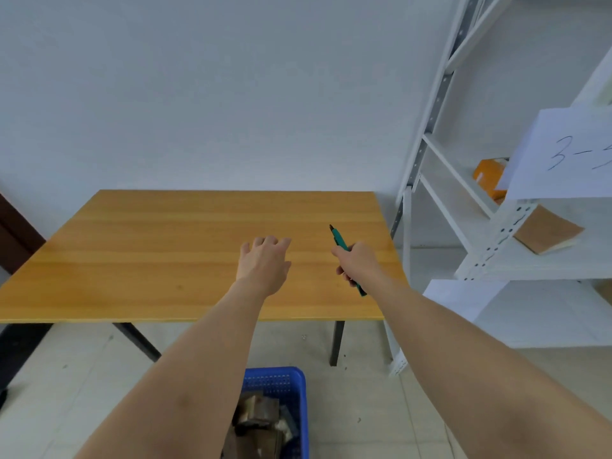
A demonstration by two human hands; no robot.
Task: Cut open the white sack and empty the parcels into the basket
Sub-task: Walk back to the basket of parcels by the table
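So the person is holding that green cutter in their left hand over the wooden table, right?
Not quite: the head view shows the green cutter gripped in the right hand. The left hand is empty, fingers spread over the wooden table.

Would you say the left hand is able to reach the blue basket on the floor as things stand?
Probably yes: the left hand is empty above the table, and the basket sits open on the floor under that forearm, with nothing covering it.

A plain storeroom: white slotted-steel shelving (496, 246) with handwritten paper labels (563, 154) right, bare wooden table (165, 253), tiled floor (364, 409).
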